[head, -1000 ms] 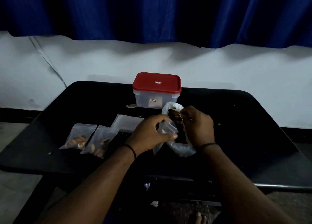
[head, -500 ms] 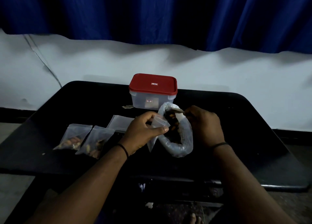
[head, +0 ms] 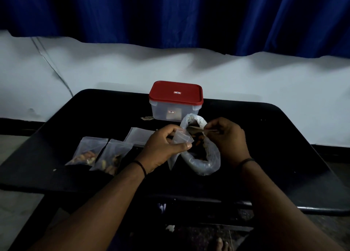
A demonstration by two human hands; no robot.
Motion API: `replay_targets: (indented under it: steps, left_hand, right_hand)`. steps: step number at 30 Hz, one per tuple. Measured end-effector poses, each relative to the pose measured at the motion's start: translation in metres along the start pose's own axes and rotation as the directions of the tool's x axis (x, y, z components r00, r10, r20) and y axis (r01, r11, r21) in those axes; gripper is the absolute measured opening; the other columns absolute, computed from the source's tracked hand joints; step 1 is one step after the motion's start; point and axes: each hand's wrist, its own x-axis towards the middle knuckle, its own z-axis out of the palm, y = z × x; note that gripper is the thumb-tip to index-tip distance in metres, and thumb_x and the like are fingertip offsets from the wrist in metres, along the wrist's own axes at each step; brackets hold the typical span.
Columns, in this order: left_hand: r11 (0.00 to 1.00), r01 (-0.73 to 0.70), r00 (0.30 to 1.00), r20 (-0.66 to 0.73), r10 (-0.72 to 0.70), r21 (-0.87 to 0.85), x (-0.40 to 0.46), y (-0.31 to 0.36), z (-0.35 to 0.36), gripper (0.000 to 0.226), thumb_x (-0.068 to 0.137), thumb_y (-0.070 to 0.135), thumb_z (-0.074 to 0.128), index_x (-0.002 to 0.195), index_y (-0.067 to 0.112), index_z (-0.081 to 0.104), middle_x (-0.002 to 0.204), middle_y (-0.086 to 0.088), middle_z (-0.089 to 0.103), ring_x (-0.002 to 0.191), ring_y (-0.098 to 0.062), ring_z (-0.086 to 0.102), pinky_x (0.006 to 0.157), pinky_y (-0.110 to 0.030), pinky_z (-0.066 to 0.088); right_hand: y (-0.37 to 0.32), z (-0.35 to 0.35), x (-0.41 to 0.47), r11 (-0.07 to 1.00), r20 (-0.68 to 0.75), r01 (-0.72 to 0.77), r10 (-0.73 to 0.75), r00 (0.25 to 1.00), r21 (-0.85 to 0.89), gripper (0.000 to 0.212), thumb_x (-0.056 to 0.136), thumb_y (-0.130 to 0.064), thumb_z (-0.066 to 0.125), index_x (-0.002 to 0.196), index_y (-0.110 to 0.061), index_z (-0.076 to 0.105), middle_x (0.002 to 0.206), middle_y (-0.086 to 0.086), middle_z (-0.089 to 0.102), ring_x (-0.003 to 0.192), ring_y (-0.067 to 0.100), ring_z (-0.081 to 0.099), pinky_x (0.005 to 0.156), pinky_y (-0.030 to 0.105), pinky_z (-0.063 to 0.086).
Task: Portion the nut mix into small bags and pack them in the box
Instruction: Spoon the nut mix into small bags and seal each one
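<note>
While the big bag is open, a third portion is under way.
Nut mix: in the large clear bag point(head: 203, 156) at mid-table, mouth toward the box.
Small bag in hand point(head: 182, 138): held at the big bag's mouth, seemingly empty.
Left hand point(head: 164, 146): fingers curled, pinching that small bag.
Right hand point(head: 227, 135): fingers closed on a thin flat tool point(head: 198, 131) reaching into the big bag; scoop or card, I cannot tell.
Filled bags: two point(head: 86, 152) point(head: 111, 157) side by side, left of the hands.
Spare empty bags point(head: 140, 137): flat stack behind the left hand.
Box point(head: 175, 106): red lid on, appears empty.
Remaining: more filling, then all packing.
Table point(head: 274, 137): black.
</note>
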Motion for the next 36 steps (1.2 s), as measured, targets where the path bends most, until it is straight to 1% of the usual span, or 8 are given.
replay_targets:
  steps: [3,9,15,20,26,29,32,36]
  left_hand:
    - [1.000,0.009,1.000,0.005,-0.009,-0.005,-0.001,-0.001,0.000,0.037,0.076,0.022,0.084,0.108,0.025,0.067,0.104,0.004,0.071,0.091,-0.011,0.071,0.086,-0.033,0.057]
    - [1.000,0.010,1.000,0.028,-0.009,-0.019,-0.005,0.000,-0.002,0.038,0.076,0.019,0.083,0.108,0.029,0.066,0.104,0.006,0.071,0.091,-0.007,0.070,0.081,-0.025,0.056]
    - [1.000,0.005,0.999,0.039,-0.005,0.002,-0.004,-0.003,-0.003,0.042,0.076,0.021,0.084,0.112,0.030,0.065,0.109,0.005,0.070,0.096,-0.009,0.070,0.088,-0.032,0.057]
    - [1.000,0.005,0.999,0.037,-0.005,0.005,-0.004,-0.007,-0.004,0.043,0.073,0.028,0.085,0.111,0.032,0.065,0.113,0.003,0.069,0.099,-0.011,0.069,0.090,-0.037,0.057]
    - [1.000,0.000,0.999,0.047,0.001,-0.007,-0.005,-0.007,-0.004,0.044,0.074,0.024,0.085,0.113,0.026,0.065,0.112,0.001,0.070,0.098,-0.012,0.070,0.090,-0.037,0.057]
    - [1.000,-0.011,0.999,0.030,0.012,-0.027,-0.006,-0.006,-0.005,0.043,0.075,0.020,0.085,0.113,0.025,0.066,0.111,0.001,0.070,0.099,-0.012,0.069,0.088,-0.033,0.057]
    - [0.999,-0.040,0.999,-0.013,0.039,-0.031,-0.006,-0.004,-0.007,0.045,0.069,0.029,0.083,0.110,0.022,0.066,0.107,0.002,0.072,0.097,-0.013,0.070,0.084,-0.030,0.057]
    - [0.998,-0.060,0.998,-0.036,0.059,-0.027,-0.005,-0.004,-0.007,0.051,0.064,0.038,0.082,0.108,0.020,0.066,0.104,0.004,0.073,0.099,-0.013,0.069,0.085,-0.031,0.057]
  right_hand:
    - [0.005,0.005,-0.001,0.982,-0.143,-0.049,0.076,0.987,0.183,0.010,0.084,-0.008,0.073,0.085,-0.018,0.071,0.081,-0.004,0.073,0.077,0.011,0.070,0.074,0.032,0.058]
    - [0.005,0.014,-0.001,0.980,-0.092,0.136,-0.150,0.984,-0.146,0.006,0.094,-0.021,0.061,0.097,-0.025,0.058,0.079,-0.005,0.067,0.074,0.014,0.064,0.065,0.032,0.052]
    - [0.003,0.023,0.009,0.966,-0.097,0.080,-0.107,0.989,-0.247,0.008,0.093,-0.016,0.053,0.101,-0.020,0.055,0.089,0.005,0.067,0.079,0.024,0.061,0.067,0.037,0.049]
    - [0.006,0.020,0.011,0.982,-0.062,-0.173,0.169,0.984,-0.079,0.013,0.091,-0.008,0.051,0.096,-0.016,0.060,0.085,-0.005,0.063,0.075,0.011,0.056,0.058,0.017,0.038]
    - [0.017,0.014,0.019,0.909,-0.100,-0.394,0.408,0.908,0.133,0.019,0.083,-0.009,0.054,0.072,0.001,0.065,0.067,0.014,0.062,0.066,0.025,0.057,0.063,0.038,0.048]
    - [0.019,0.010,0.018,0.815,-0.059,-0.469,0.516,0.854,0.339,0.018,0.083,-0.005,0.056,0.067,-0.008,0.063,0.058,0.010,0.054,0.050,0.017,0.051,0.047,0.027,0.042]
    - [0.013,0.005,0.016,0.738,-0.018,-0.486,0.558,0.830,0.468,0.018,0.089,-0.001,0.055,0.074,-0.010,0.061,0.059,0.005,0.052,0.037,0.005,0.045,0.034,0.015,0.032]
    - [0.006,0.001,0.017,0.719,-0.050,-0.442,0.550,0.834,0.536,0.014,0.092,-0.003,0.053,0.083,-0.010,0.061,0.067,0.006,0.055,0.052,0.013,0.048,0.036,0.015,0.035]
